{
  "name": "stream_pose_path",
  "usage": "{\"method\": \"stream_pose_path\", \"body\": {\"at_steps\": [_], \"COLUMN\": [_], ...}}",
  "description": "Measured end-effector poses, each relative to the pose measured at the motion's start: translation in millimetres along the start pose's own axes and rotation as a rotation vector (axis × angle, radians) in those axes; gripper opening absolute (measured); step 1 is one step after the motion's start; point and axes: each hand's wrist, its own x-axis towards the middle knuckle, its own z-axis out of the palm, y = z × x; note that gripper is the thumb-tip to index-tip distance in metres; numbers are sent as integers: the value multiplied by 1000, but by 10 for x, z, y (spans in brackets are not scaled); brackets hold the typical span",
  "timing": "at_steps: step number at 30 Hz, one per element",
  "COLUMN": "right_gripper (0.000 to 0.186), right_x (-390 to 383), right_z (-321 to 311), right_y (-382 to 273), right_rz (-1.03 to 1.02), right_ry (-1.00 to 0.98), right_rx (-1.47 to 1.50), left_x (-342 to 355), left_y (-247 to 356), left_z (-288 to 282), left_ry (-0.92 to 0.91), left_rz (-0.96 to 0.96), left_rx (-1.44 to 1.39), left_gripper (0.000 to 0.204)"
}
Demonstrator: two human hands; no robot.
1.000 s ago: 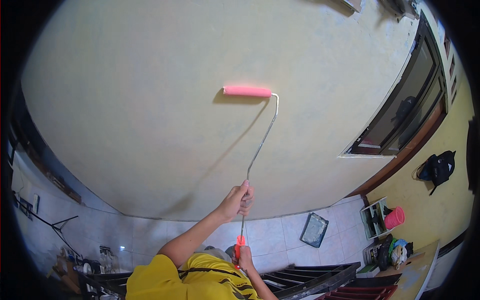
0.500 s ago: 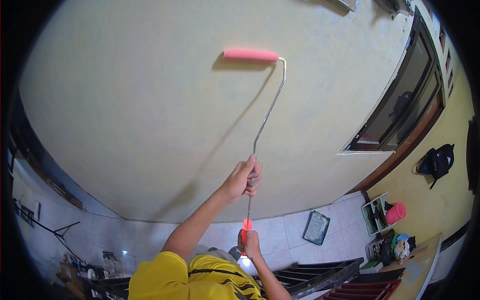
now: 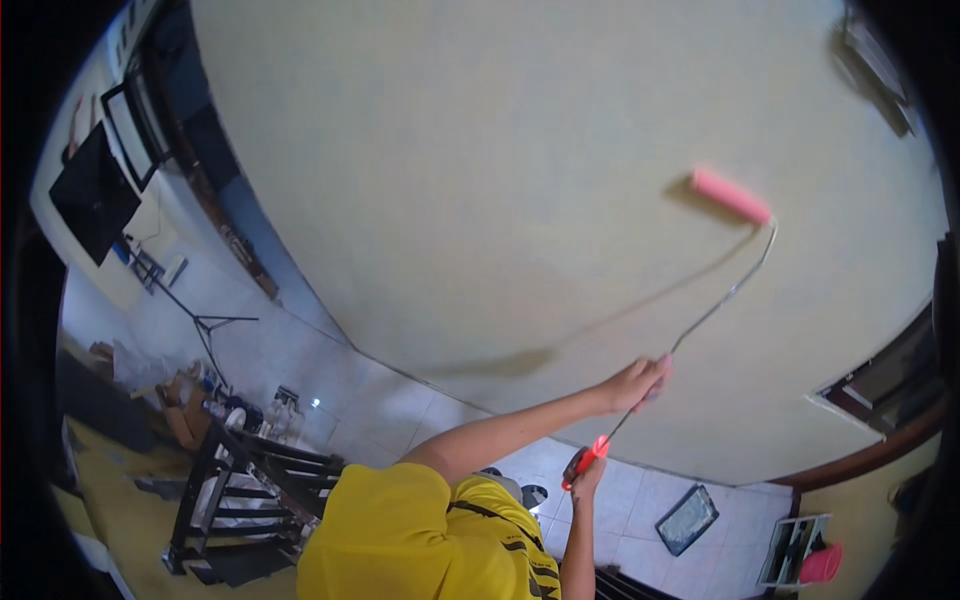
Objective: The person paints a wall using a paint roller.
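A paint roller with a pink sleeve [image 3: 732, 197] is up by the pale cream wall [image 3: 480, 180], its shadow close beside it. Its long bent metal rod [image 3: 722, 298] slants down toward me. Partway along that rod, my left hand [image 3: 640, 385] is closed around the metal. Lower down, my right hand [image 3: 585, 475] grips the orange-red handle [image 3: 599, 447]. Whether the roller sleeve touches the wall, I cannot tell.
On the tiled floor lies a dark paint tray [image 3: 688, 520]. A small rack [image 3: 790, 550] with a pink bucket [image 3: 821, 564] stands at the lower right. Black slatted furniture [image 3: 245, 500] is behind me at left, near a thin black stand [image 3: 205, 325]. A dark-framed window [image 3: 890, 375] edges the right.
My view has turned, so the wall and floor appear tilted and more of the left side shows. The roller and both hands now appear farther right, with the roller sleeve lower and tilted.
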Motion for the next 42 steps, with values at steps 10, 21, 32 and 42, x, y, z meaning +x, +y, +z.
{"method": "stream_pose_path", "body": {"at_steps": [10, 21, 32, 42], "right_gripper": [57, 61, 58, 37], "right_x": [-556, 64, 434, -234], "right_z": [-369, 25, 73, -135], "right_y": [1755, 520, -150, 1153], "right_rz": [159, 7, -59, 152], "right_ry": [170, 189, 118, 141], "right_rx": [25, -6, -7, 58], "left_x": [-680, -153, 104, -420], "left_y": [-1634, -245, 518, -923], "left_z": [-468, -206, -50, -286], "left_ry": [-143, -137, -129, -23], "left_rz": [-214, 60, 181, -32], "left_rx": [-175, -47, -16, 21], "left_gripper": [56, 57, 58, 59]}}
